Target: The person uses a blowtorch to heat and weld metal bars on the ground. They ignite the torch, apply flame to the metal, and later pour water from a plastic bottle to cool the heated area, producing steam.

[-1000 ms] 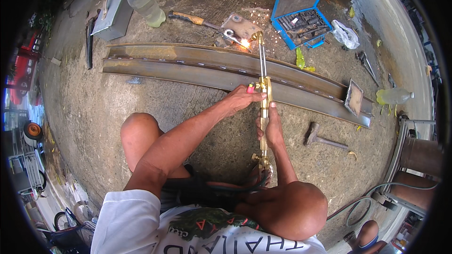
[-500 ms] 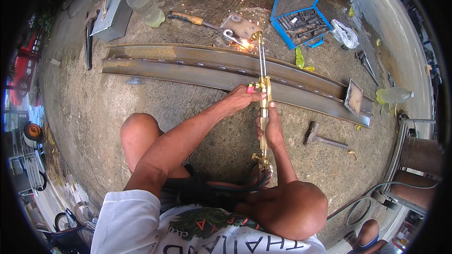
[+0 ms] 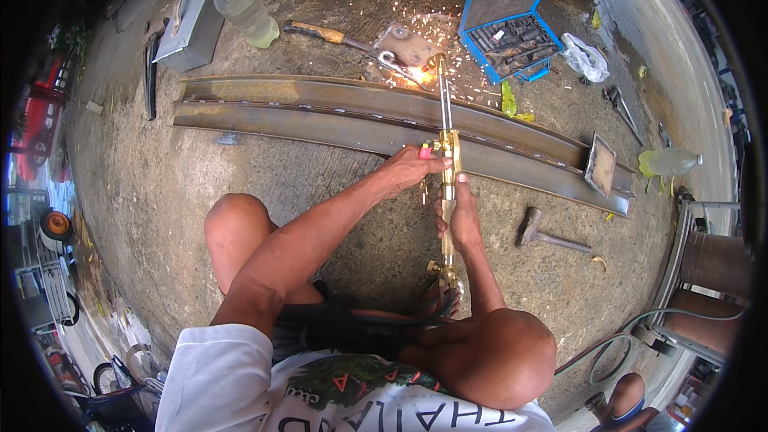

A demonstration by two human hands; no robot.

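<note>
I have both bare hands on the brass torch point(image 3: 450, 148), which runs almost upright through the middle of the frame, its bent head toward the top. My left hand point(image 3: 414, 168) is closed on the torch body beside a pink-red knob, a finger lying across the brass. My right hand point(image 3: 464, 208), lower down, is clamped around the handle, its thumb along the right side and fingertips showing on the left. At upper center I see a bright flare point(image 3: 418, 74) just left of the torch head, at the lower edge of a rusty steel plate point(image 3: 408, 44), with sparks scattering around it; the glare keeps me from telling whether the tip touches metal. A tool with an orange-and-black handle point(image 3: 324, 33) reaches in from the left, its ring-shaped end near the plate's lower left corner. Below it, a long steel beam point(image 3: 296, 92) crosses the frame, passing under the torch, with a small square plate point(image 3: 601, 166) against its right end. At upper right I have an open blue case point(image 3: 512, 32) of sockets beside a clear plastic bag point(image 3: 586, 58); at right of center, a hammer point(image 3: 552, 238) lies on the concrete. At upper left, a red-capped bottle point(image 3: 246, 10) stands near a gray metal box point(image 3: 192, 28).
</note>
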